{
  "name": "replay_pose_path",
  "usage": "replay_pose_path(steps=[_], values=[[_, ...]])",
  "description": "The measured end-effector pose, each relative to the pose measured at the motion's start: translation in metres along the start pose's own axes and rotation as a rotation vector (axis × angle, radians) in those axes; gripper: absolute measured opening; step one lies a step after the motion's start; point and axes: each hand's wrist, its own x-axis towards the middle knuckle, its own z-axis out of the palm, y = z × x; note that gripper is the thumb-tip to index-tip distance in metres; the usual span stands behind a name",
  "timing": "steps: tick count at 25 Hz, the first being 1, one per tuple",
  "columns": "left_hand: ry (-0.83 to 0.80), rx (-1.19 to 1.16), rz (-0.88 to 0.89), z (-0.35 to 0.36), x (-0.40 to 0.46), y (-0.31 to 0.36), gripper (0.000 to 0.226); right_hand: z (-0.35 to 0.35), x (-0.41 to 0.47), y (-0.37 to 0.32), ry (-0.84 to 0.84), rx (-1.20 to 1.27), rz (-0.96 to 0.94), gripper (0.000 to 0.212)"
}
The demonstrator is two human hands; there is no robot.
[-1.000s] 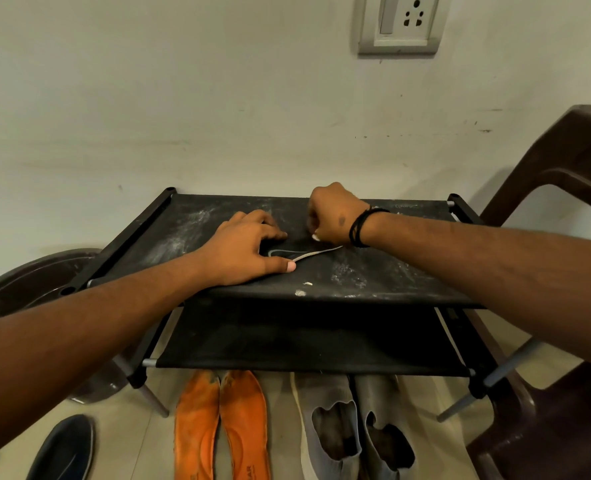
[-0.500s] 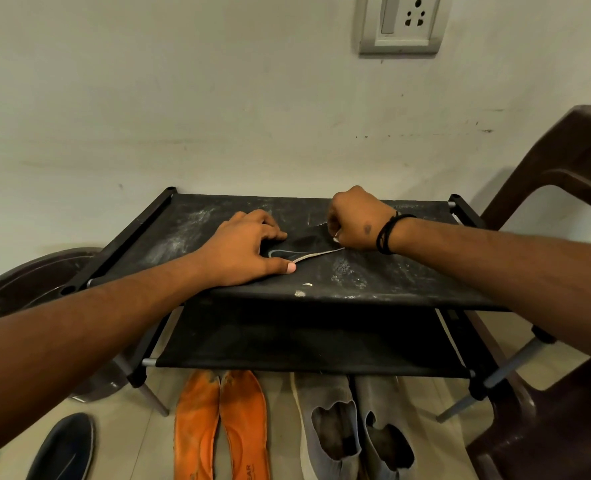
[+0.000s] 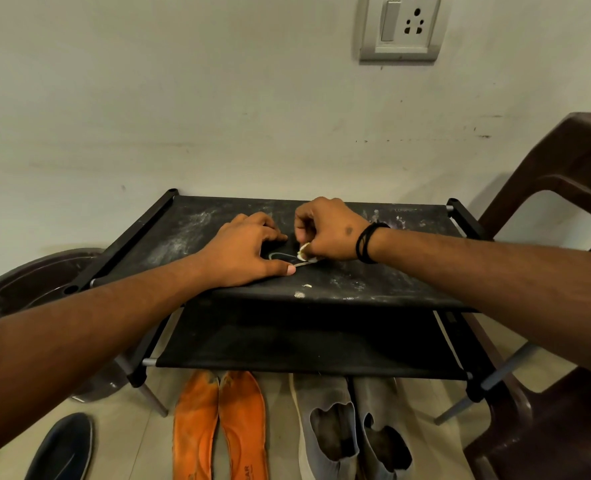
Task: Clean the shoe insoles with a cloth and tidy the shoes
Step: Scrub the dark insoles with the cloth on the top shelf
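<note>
Floor tiles [image 3: 141, 441] fill the near edge, seen from above. On them two orange insoles [image 3: 217, 427] lie side by side, toes pointing under a black rack [image 3: 373, 282]. Just right of them stands a pair of grey shoes [image 3: 352, 431]. A dark shoe [image 3: 62, 448] lies at the lower left. Farther in, on the rack's dusty top shelf, a dark insole [image 3: 282, 256] with a pale edge lies flat. The left hand [image 3: 242, 254] presses on it, fingers spread and thumb straight along its near edge. The right hand [image 3: 328, 230], with a black band at the wrist, curls its fingers round a small pale cloth [image 3: 303, 251], touching the insole. A brown chair [image 3: 546, 306] stands to the right and a dark basin [image 3: 34, 285] to the left. Behind, a socket [image 3: 403, 27] sits on the white wall [image 3: 217, 98].
</note>
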Motion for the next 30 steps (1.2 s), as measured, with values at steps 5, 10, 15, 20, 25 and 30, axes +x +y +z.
replay_pose_path(steps=[5, 10, 15, 20, 25, 30], values=[[0.016, -0.014, 0.019, 0.001, 0.000, 0.001, 0.073, -0.005, 0.008, 0.010, 0.084, -0.140, 0.032, 0.025], [0.002, 0.003, 0.009, -0.001, 0.001, 0.000, 0.087, -0.002, 0.004, -0.004, -0.037, 0.080, -0.015, 0.031], [-0.033, 0.002, -0.006, -0.007, -0.004, 0.002, 0.094, -0.005, 0.019, 0.011, 0.075, -0.187, 0.022, 0.031], [-0.099, -0.087, 0.002, -0.025, -0.008, -0.013, 0.078, -0.001, 0.021, 0.008, 0.063, -0.230, -0.009, 0.019], [0.000, -0.084, 0.030, -0.010, -0.016, -0.017, 0.099, 0.005, 0.008, -0.008, -0.045, 0.009, -0.079, 0.010], [0.013, -0.119, 0.000, -0.011, -0.015, -0.016, 0.100, -0.003, 0.023, 0.003, 0.043, -0.174, -0.007, 0.012]])
